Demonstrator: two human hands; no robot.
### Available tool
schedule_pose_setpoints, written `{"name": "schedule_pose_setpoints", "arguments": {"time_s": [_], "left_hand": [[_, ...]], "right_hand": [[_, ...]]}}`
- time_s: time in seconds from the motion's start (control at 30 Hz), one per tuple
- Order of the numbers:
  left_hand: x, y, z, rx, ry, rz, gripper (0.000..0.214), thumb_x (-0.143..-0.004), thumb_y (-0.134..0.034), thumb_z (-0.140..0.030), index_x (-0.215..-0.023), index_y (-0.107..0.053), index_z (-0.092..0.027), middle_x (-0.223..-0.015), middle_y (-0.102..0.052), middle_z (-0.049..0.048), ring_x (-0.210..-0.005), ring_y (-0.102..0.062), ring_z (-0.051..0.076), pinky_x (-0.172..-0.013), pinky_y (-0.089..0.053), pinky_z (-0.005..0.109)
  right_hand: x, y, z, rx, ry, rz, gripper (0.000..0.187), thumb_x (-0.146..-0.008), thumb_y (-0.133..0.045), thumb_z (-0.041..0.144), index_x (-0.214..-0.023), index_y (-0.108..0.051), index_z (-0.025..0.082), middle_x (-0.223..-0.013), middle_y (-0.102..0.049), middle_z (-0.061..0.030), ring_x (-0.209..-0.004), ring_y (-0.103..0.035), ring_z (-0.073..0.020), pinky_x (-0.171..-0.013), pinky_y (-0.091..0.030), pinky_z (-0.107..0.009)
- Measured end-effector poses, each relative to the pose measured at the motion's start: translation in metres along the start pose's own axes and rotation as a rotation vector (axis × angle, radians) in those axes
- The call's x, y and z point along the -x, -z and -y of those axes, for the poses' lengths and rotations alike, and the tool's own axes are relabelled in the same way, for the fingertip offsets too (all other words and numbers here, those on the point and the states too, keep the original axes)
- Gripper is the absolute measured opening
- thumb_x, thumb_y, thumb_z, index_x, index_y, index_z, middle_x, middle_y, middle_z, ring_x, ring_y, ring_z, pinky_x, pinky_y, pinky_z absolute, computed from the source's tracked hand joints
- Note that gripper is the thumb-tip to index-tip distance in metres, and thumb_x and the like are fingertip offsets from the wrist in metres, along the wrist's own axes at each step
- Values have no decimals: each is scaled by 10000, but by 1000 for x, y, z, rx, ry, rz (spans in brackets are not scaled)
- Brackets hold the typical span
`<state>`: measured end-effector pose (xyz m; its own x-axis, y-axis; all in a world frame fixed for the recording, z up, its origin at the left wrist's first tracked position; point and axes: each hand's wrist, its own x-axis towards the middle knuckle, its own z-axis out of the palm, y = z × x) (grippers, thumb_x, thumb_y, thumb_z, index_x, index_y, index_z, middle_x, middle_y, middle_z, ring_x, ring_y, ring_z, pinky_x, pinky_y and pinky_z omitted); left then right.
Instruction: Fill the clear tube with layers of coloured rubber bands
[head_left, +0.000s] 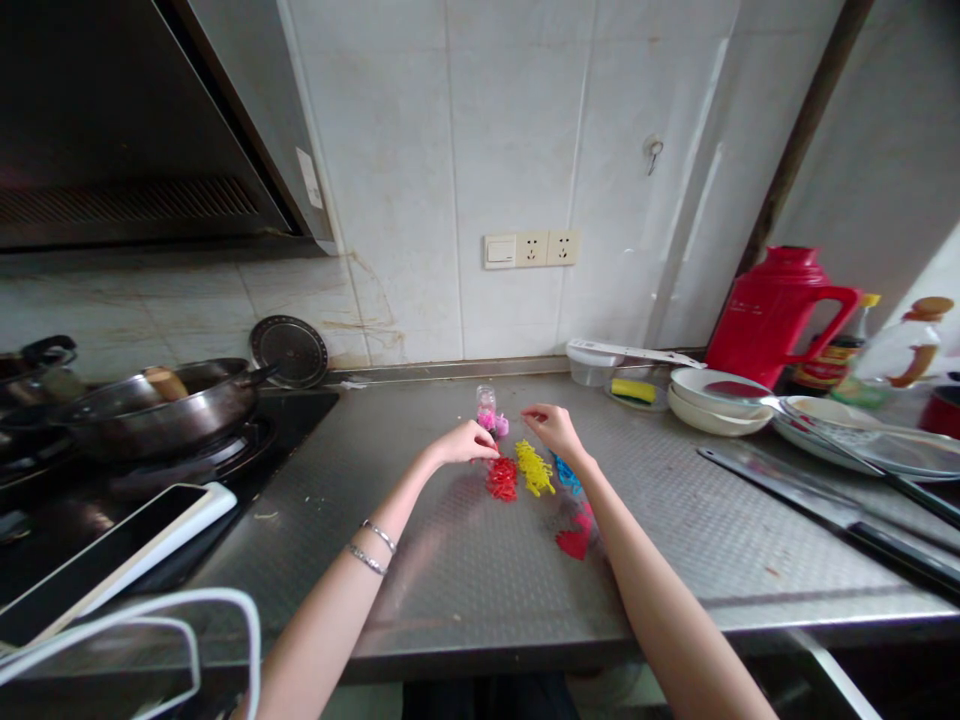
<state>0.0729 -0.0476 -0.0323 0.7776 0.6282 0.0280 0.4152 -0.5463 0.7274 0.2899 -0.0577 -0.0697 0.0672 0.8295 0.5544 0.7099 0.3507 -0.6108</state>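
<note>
My left hand has its fingertips pinched together at the upper edge of a pile of small red pieces. Beside that pile lie similar thin yellow pieces and blue pieces, the blue ones partly hidden by my right wrist. Just above the yellow pile hovers my right hand, thumb and fingers closed together. Whatever either pinch holds is too small to make out. Between the hands stands a little clear bottle with pink contents, a pinkish-purple piece against it. A clear bag with red shapes lies near my right forearm.
A pan sits on the stove at left, near a white-edged device and a white wire frame. Along the right are a yellow sponge, bowls, a red thermos and a long knife.
</note>
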Motion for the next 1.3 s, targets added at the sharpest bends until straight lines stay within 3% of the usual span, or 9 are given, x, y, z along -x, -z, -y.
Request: {"name": "schedule_pose_setpoints", "arguments": {"time_s": [0.2,0.3,0.43,0.6,0.93,1.3], "left_hand": [[3,8,-5,93,8,-120,336,-699,-569,-438,-700,-642,-110,-443,-400,-48,-393,-345,57,-379,-227,183],[3,18,-11,115,-11,-198,364,-708,-559,-448,-776,-655,-103,-474,-434,-45,-379,-306,44,-373,-205,186],[0,43,-21,73,-46,-354,360,-715,-554,-436,-772,-654,-94,-497,-482,-29,-408,-323,47,-402,-224,187],[-14,76,-19,-45,-141,-493,293,-702,-576,-377,-705,-655,-95,-619,-599,25,-554,-472,92,-542,-346,210],[-48,81,-18,-237,-153,-423,235,-698,-557,-305,-669,-660,-96,-630,-629,42,-604,-529,131,-579,-362,232],[-55,76,-13,-189,-105,-385,241,-669,-584,-313,-716,-683,-98,-662,-648,53,-620,-545,137,-584,-381,237]], "right_hand": [[-1,0,-2,-6,-2,-3,256,-701,-487,208,-825,-704,153,-760,-693,-50,-663,-594,-149,-635,-428,-230],[-2,2,0,0,5,-1,254,-698,-490,207,-827,-703,155,-763,-693,-50,-665,-592,-151,-636,-425,-233],[-3,3,4,8,12,-2,254,-700,-485,205,-822,-702,154,-757,-693,-52,-654,-588,-149,-630,-421,-235],[-3,2,6,4,10,7,257,-710,-480,220,-821,-702,156,-745,-691,-53,-643,-584,-149,-619,-420,-235],[-3,2,6,2,13,7,249,-704,-485,212,-818,-700,164,-748,-691,-48,-640,-584,-149,-624,-420,-237],[-3,1,7,19,22,11,249,-703,-483,215,-812,-702,170,-741,-690,-45,-631,-578,-146,-616,-418,-236]]}}
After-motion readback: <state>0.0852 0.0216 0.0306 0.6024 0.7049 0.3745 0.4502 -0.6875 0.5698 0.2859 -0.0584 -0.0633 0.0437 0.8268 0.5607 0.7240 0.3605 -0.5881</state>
